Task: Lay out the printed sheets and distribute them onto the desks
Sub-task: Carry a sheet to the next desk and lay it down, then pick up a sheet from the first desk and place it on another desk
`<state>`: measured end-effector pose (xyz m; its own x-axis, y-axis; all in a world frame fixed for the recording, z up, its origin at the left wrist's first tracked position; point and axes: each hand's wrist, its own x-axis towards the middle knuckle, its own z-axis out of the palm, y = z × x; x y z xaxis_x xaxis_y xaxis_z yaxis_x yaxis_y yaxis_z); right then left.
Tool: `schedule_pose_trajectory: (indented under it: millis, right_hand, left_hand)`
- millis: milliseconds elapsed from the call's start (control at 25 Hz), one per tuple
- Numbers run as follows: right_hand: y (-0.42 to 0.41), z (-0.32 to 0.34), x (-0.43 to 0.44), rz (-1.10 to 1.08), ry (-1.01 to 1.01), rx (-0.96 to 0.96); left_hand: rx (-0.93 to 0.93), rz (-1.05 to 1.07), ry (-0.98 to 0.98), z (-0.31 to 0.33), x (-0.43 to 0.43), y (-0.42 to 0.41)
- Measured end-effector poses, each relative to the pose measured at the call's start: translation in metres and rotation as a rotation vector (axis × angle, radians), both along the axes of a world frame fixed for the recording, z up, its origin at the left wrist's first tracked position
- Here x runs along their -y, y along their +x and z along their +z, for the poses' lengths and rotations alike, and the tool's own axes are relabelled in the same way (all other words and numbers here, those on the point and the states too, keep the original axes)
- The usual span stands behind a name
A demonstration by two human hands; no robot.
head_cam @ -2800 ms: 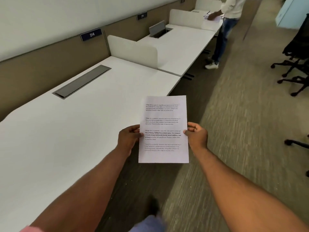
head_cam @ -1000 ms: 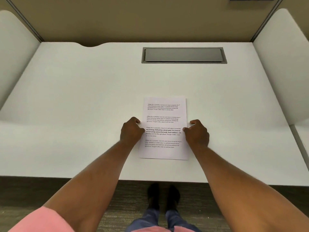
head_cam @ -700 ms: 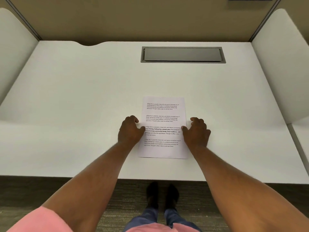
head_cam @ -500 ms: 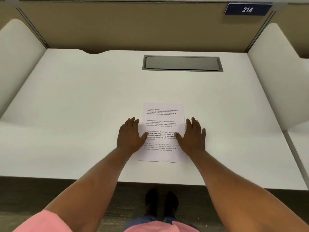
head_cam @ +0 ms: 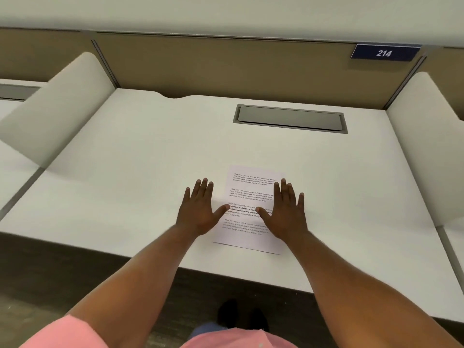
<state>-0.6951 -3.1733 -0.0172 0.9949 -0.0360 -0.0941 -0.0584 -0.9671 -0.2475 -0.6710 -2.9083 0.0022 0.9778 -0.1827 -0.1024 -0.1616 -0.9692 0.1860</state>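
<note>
Half a second ago my thumbs pinned the one white printed paper sheet (head_cam: 249,209); now my left hand (head_cam: 200,209) and right hand (head_cam: 286,212) are spread flat, gripping nothing. It lies near the front edge of the white desk (head_cam: 150,172), so this desk looks served.

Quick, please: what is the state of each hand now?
Left hand: open, flat, holding nothing.
Right hand: open, flat at the sheet edge, holding nothing.

Matt white desk (head_cam: 140,156), thin paper sheet (head_cam: 251,194), brushed-metal cable flap (head_cam: 290,118).
</note>
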Motion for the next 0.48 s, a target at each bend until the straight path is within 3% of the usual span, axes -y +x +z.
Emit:
schedule_pose_trajectory:
  millis: [480]
  right_hand:
    - [0.000, 0.001, -0.092, 0.364, 0.005, 0.170]
  left_hand:
    - [0.154, 0.214, 0.140, 0.007, -0.068, -0.079]
